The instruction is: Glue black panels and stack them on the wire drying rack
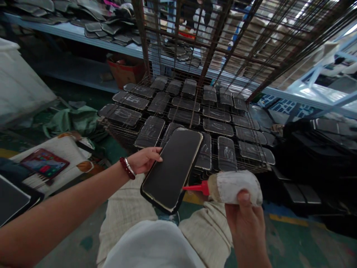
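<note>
A dark rectangular panel (174, 167) with rounded corners and a pale line along its edge is tilted above my lap. My left hand (146, 160) grips its left edge, thumb on top and the other fingers partly hidden. In my right hand (247, 212) is a white squeeze bottle (237, 187) wrapped in whitish material. The bottle lies sideways, and its red nozzle (196, 188) points left, with the tip at the panel's lower right edge. Behind the panel, similar dark panels (217, 127) with pale squiggles lie in rows on a wire rack (122, 139).
Upright wire grids (212, 41) rise behind the rack. A blue shelf (72, 31) holds piles of dark pieces, with a red-brown box (125, 70) below. At left, a phone (46, 163) lies on a pale seat (65, 152). Dark stacked items (315, 160) stand at right.
</note>
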Available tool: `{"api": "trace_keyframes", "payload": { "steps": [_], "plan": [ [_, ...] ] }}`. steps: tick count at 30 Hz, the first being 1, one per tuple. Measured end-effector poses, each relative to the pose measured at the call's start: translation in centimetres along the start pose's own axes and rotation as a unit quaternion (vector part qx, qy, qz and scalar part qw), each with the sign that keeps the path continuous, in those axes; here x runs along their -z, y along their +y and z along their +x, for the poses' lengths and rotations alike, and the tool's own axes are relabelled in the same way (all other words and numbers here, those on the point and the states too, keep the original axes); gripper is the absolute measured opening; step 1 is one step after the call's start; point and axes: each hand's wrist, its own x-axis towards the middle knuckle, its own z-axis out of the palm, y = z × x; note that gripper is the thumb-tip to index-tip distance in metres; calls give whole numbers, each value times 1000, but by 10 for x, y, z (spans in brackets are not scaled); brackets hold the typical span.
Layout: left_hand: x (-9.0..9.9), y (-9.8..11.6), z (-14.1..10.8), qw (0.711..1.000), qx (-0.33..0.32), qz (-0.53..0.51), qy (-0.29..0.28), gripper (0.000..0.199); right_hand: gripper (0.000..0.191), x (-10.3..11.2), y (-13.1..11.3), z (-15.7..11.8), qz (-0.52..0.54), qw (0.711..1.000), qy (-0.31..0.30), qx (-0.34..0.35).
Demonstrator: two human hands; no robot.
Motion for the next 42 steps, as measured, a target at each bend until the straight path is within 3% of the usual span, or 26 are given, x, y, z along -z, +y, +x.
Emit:
{"api": "trace_keyframes", "payload": {
  "steps": [9,15,24,30,35,38,42],
  "plan": [
    [-8,2,2,997,-32,-39,50,48,55,6,3,-5,-24,999,31,10],
    [-10,-1,3,997,-24,-42,67,49,53,4,-4,-4,-14,998,-48,32],
    [-16,-2,2,998,-2,-30,55,53,51,-10,-21,8,-56,988,-107,97],
    [-14,-3,2,997,-10,-40,63,50,54,-1,-20,6,-77,990,-100,63],
    [-10,-5,2,998,-9,-38,57,41,57,0,-21,4,-74,987,-142,32],
    [-9,-8,2,999,5,-30,34,42,52,-6,-22,14,-79,987,-124,71],
    [-11,-10,0,1000,10,-25,-3,49,48,-20,-23,33,-90,984,-57,140]
  ]
}}
